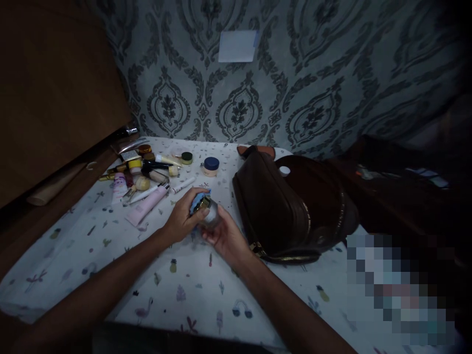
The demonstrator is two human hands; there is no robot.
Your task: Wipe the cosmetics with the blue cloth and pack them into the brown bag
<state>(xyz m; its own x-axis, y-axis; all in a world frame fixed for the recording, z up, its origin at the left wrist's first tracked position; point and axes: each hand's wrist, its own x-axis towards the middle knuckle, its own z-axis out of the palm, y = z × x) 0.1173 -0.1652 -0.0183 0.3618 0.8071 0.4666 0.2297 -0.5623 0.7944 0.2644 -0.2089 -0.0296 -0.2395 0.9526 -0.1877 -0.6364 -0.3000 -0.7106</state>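
Note:
Both my hands meet over the middle of a white patterned sheet [110, 255]. My left hand [182, 219] is closed round the blue lid end of a small glass jar [209, 212]. My right hand [226, 238] cups the jar's clear body from below, fingers curled round it. The jar is lifted a little off the sheet. A dark brown leather bag [295, 206] lies just right of my hands, with a gold zip along its edge.
A heap of cosmetics [145, 174] lies at the back left: a pink tube [146, 205], a blue-lidded cream jar [211, 166], small pots and pencils. A brown wooden panel [55, 93] leans at left. Patterned wallpaper [295, 88] stands behind. Dark clutter fills the right.

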